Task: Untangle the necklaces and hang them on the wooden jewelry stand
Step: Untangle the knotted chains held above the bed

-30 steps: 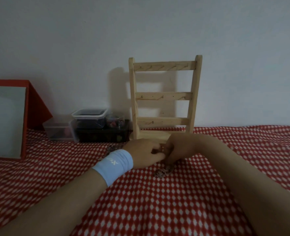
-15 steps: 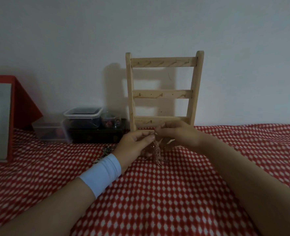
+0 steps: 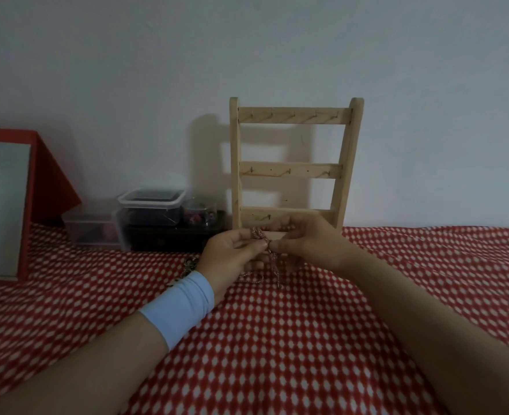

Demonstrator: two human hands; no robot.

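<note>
A wooden jewelry stand (image 3: 293, 169) with three hook rails stands upright against the wall; its hooks carry nothing. Just in front of its base, my left hand (image 3: 227, 257) and my right hand (image 3: 310, 245) both pinch a tangled pinkish chain necklace (image 3: 269, 259) held above the cloth. The chain's loose ends hang down to the red-and-white cloth (image 3: 277, 354). Another dark chain (image 3: 191, 263) lies on the cloth behind my left wrist, partly hidden by it.
Clear plastic boxes (image 3: 151, 206) and a small round jar (image 3: 199, 212) sit on a dark tray left of the stand. A red-framed mirror (image 3: 4, 205) leans at the far left. A pale blue wristband is on my left wrist.
Both hands have lifted the tangled chain off the cloth and raised it toward the stand's base. The camera view has shifted slightly.
</note>
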